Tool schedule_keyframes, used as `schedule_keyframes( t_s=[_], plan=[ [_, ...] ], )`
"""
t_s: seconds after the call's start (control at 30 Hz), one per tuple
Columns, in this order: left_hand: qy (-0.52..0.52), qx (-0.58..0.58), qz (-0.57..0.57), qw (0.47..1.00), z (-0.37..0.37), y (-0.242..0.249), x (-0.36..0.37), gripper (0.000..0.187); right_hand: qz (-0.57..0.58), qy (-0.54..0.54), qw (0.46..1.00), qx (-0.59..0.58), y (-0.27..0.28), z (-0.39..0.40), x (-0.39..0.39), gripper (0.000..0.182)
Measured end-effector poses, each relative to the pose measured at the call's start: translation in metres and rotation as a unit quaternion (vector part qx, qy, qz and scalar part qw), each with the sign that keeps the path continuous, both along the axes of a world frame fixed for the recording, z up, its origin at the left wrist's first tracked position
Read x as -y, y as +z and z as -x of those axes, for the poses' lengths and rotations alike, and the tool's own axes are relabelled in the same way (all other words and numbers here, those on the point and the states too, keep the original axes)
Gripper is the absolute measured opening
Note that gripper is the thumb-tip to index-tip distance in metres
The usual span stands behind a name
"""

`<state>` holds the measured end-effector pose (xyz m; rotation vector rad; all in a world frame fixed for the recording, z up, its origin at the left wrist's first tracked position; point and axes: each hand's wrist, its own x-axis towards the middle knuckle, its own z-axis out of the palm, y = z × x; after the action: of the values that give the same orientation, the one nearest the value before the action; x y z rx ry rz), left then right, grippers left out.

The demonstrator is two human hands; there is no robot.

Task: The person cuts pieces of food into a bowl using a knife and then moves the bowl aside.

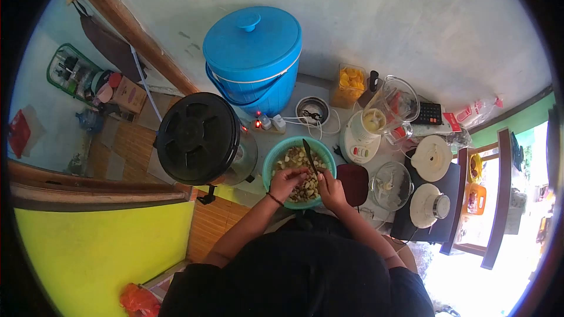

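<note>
A turquoise bowl (269, 163) stands in front of me, filled with many small pale and brownish pieces (292, 157) that look like garlic or shallots. In my right hand (331, 192), at the bowl's right side, is a knife (309, 154) with a black blade pointing up and away from me. My left hand (286, 184) is over the left part of the bowl, its fingers drawn together close to the blade. Whatever small thing those fingers hold is too small to name. A dark bracelet (274, 199) circles the left wrist.
A black-lidded container (198, 135) stands left of the bowl; a blue lidded bucket (252, 53) is behind. To the right are a blender (359, 138), a dark red lid or tray (352, 183), a clear processor bowl (390, 185) and white appliance parts (432, 158). A power strip (267, 123) with cords lies behind the bowl.
</note>
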<state>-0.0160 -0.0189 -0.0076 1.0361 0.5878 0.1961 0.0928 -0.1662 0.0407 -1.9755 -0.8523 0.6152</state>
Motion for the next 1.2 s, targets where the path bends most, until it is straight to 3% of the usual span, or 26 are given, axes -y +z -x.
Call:
schedule_keyframes(
  t_s=[0.33,0.43,0.53,0.67,0.83,0.93,1.17,1.2],
  plan=[
    [0.107,0.011,0.133,0.985,-0.007,0.011,0.012,0.026,0.001,0.061,0.997,0.048,0.003,0.004,0.000,0.041],
    [0.100,0.008,0.113,0.989,-0.006,0.017,0.016,0.026,0.007,0.061,0.995,0.073,0.016,0.006,-0.001,0.043],
    [0.100,0.030,-0.007,0.994,-0.002,0.014,0.018,0.022,0.008,0.067,0.990,0.127,0.011,0.008,-0.001,0.045],
    [0.118,-0.033,-0.163,0.979,-0.002,0.022,0.021,0.015,0.024,0.080,0.981,0.173,0.006,0.008,0.000,0.043],
    [0.100,-0.029,-0.235,0.966,0.000,0.032,0.023,0.014,0.063,0.062,0.986,0.142,0.015,0.011,-0.004,0.033],
    [0.091,-0.034,-0.137,0.986,0.001,0.021,0.021,0.015,0.069,0.040,0.990,0.117,0.014,0.013,-0.008,0.030],
    [0.019,-0.063,-0.104,0.992,0.005,0.014,0.007,0.016,0.055,0.016,0.995,0.084,-0.014,0.007,-0.013,0.037],
    [0.006,-0.065,-0.116,0.991,0.006,0.018,0.002,0.015,0.055,0.016,0.998,0.018,-0.006,0.005,-0.014,0.039]
  ],
)
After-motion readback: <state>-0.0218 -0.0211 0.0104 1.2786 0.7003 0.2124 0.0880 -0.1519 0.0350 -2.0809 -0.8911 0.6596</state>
